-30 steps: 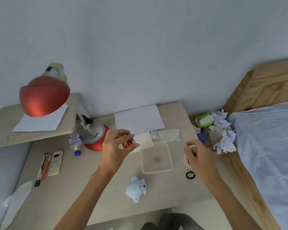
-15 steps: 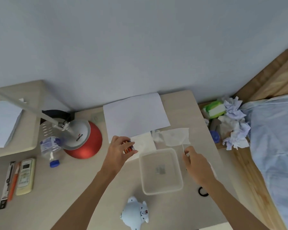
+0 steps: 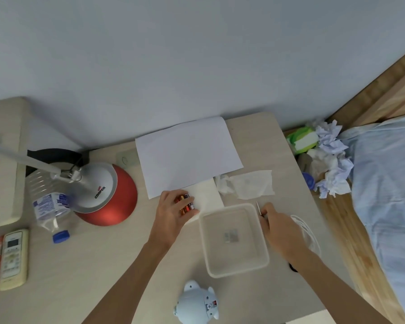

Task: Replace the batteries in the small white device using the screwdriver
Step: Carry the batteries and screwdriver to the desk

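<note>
Head view: device (image 3: 198, 303) below hands (image 3: 173, 212), seemingly untouched.

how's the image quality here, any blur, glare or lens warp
Head view: soft, even light with faint shadows; the lamp base shows a mild sheen; the remote at the left edge is smeared; wide-angle warp tilts the bed frame; the batteries in the left hand look soft.

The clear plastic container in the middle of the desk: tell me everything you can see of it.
The clear plastic container is a shallow, translucent, rounded-corner tray, open-topped and sitting flat on the desk. It looks empty except for a small grey square patch at its bottom, perhaps a label. The left hand, holding batteries, is at its upper left corner; the right hand lies along its right rim. A pale blue toy-like device lies nearer the camera.
</note>
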### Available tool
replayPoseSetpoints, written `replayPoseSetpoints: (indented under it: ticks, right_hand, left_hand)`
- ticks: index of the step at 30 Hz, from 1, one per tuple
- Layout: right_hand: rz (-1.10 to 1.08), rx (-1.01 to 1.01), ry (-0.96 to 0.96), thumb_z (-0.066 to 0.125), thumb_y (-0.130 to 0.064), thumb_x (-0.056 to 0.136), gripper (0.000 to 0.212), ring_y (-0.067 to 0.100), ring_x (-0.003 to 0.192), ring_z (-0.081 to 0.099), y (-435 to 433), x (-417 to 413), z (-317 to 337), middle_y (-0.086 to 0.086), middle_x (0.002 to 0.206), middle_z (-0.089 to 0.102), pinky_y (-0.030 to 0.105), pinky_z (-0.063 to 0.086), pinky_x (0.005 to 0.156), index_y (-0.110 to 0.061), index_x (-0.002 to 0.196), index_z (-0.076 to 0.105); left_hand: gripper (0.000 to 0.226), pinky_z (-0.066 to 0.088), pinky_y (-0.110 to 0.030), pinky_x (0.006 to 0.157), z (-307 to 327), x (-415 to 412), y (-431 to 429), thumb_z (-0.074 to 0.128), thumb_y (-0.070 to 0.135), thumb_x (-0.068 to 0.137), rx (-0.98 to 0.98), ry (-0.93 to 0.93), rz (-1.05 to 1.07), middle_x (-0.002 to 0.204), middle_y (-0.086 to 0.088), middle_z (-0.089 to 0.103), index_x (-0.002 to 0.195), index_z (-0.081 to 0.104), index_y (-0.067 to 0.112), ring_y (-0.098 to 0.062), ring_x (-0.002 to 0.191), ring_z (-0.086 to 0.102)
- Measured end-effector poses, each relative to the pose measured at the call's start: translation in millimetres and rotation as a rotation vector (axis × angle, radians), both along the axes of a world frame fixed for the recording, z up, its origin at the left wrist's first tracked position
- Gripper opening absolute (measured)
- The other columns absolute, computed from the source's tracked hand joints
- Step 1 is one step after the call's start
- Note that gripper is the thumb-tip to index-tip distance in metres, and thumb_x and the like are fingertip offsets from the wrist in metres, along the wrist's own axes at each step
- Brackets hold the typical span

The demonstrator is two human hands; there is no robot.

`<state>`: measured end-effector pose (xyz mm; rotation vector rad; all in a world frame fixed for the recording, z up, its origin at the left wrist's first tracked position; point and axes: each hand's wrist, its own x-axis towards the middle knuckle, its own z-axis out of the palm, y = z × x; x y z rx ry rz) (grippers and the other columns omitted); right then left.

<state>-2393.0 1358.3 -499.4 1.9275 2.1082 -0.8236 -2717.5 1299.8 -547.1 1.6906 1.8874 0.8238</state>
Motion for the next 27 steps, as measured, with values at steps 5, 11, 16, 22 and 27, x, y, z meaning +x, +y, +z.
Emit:
replayPoseSetpoints:
  ticks: [5,11,16,22,27]
  right_hand:
    - [0.016,0.000,-0.002,0.052,-0.042,0.106,0.020,0.022,0.063,0.064,-1.0,-0.8,-2.9,-0.005,0.069,0.062,0.051,0.057,0.066,-0.024,0.101,0.045]
    - [0.003,-0.024,0.003,0.056,-0.037,0.105,0.018,0.023,0.067,0.065,-2.4,-4.9,0.4,-0.004,0.075,0.064,0.051,0.058,0.070,-0.023,0.104,0.044]
    - [-0.016,-0.032,0.029,0.057,-0.035,0.103,0.018,0.022,0.070,0.065,-3.3,-8.3,5.1,-0.003,0.077,0.065,0.051,0.058,0.072,-0.023,0.103,0.044]
    - [-0.060,-0.030,0.043,0.055,-0.036,0.105,0.019,0.025,0.072,0.065,-1.6,-8.8,6.9,0.000,0.079,0.065,0.052,0.059,0.073,-0.020,0.101,0.047]
    - [-0.071,0.010,0.074,0.055,-0.031,0.107,0.016,0.029,0.073,0.066,1.5,-4.7,14.8,0.002,0.079,0.065,0.050,0.057,0.072,-0.016,0.103,0.049]
  left_hand:
    - [0.032,0.040,-0.018,0.106,-0.6,2.9,-3.9,0.090,0.032,0.087,-0.015,-0.045,0.036,0.128,0.012,0.064,0.116,0.081,0.022,-0.017,0.118,0.052]
    - [0.043,0.048,-0.035,0.111,3.3,1.4,-6.2,0.088,0.031,0.089,-0.035,-0.053,-0.001,0.137,0.008,0.062,0.128,0.077,0.019,-0.019,0.127,0.053]
    - [0.055,0.029,-0.020,0.123,21.1,-12.7,-23.6,0.081,0.036,0.095,-0.037,-0.003,-0.007,0.159,0.006,0.051,0.147,0.065,0.027,-0.012,0.146,0.042]
    - [0.046,0.057,-0.025,0.100,62.3,-19.8,-97.9,0.084,0.039,0.087,-0.073,-0.158,0.134,0.130,0.015,0.071,0.132,0.075,0.029,-0.005,0.123,0.067]
    - [0.079,0.047,-0.020,0.111,61.7,10.3,-177.5,0.101,0.052,0.065,-0.319,-0.411,-0.073,0.139,0.022,0.062,0.137,0.068,0.048,-0.004,0.134,0.060]
